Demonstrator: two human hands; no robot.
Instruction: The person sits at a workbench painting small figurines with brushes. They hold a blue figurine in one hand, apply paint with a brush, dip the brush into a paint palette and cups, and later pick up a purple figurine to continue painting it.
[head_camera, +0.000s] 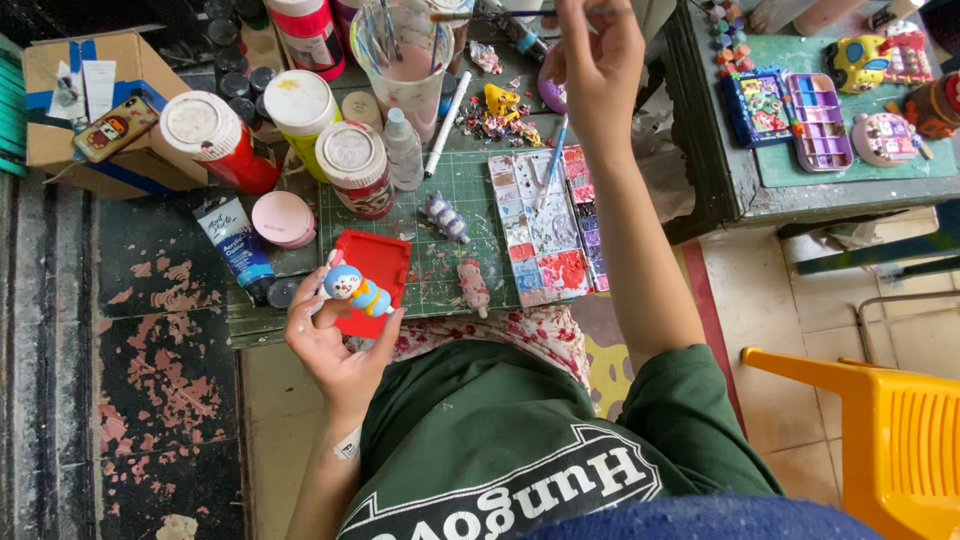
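Figurine (355, 288), small, blue and white with yellow and orange patches: held in the left hand (335, 345), fingers closed around its lower end, just above the near edge of the counter (300, 325). Its long axis runs roughly left to right, slightly tilted, head toward the left. A red tray (378, 268) lies directly beneath and behind it.

Head view, only one available. Right hand (598, 60) is extended far forward across the counter, fingers pinched together on a thin paintbrush (520, 14) lying nearly horizontal, bristle end pointing left toward the water cup (408, 55), which holds other brushes in cloudy pinkish water. A second, blue-handled brush (552, 160) rests across the paint palette (545, 220).

Key relation: the figurine sits well apart from the right hand, near and to the left of it, close to the body; the left hand is the nearer by far, already gripping it.

Around: three paint bottles with white caps (215, 135), a blue paint tube (238, 240), two unpainted-looking small figures (445, 217) on the green mat. Yellow chair (880, 430) at lower right.
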